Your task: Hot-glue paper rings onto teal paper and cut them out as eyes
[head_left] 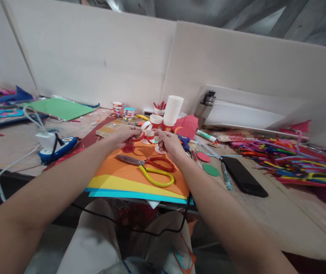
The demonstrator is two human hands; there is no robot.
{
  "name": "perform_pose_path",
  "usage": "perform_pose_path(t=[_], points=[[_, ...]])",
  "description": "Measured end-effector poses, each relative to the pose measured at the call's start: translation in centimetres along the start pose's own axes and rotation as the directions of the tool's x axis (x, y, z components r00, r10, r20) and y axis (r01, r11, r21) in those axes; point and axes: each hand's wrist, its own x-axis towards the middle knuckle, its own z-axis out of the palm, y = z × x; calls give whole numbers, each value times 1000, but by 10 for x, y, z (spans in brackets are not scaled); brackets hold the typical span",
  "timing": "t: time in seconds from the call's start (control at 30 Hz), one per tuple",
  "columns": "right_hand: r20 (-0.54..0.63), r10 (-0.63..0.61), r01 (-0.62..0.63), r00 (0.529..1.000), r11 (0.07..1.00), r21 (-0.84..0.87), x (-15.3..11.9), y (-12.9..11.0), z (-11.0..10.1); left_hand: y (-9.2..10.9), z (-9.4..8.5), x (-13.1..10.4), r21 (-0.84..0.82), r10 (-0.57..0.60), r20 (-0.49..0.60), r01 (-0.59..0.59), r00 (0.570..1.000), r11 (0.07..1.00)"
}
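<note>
Bare forearms (66,182) are reaching toward frame centre, where the left hand (129,134) and right hand (171,144) are pinching a curled red paper strip (139,139), apparently shaping it; adjusting it is calling for light fingertips.

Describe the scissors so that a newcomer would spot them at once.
Start at the orange sheet low in the middle of the view. The scissors lie on it, blades pointing left. One handle loop is red, the other yellow.
</note>
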Motion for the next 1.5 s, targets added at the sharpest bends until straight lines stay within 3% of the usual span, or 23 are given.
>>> perform_pose_path(t=[0.27,0.47,0.83,1.3,1.4,1.5], points=[[10,64,-64,998,997,52,-1,-2,2,7,6,-6,-158,-36,26,40,999,987],[-9,130,-129,992,989,75,-1,-6,2,13,7,-9,-120,-85,-15,82,996,989],[-24,140,-138,990,989,51,0,-7,1,14,5,-9,-103,-80,-86,71,993,992],[-43,154,-150,987,985,82,-1,-11,2,8,2,-4,-170,27,-35,-32,999,985],[-39,152,-148,988,985,91,0,-10,2,3,-1,1,-107,109,-48,-113,993,988],[-22,134,-131,991,986,107,1,-9,0,-4,-6,7,71,221,-76,-216,972,974]])
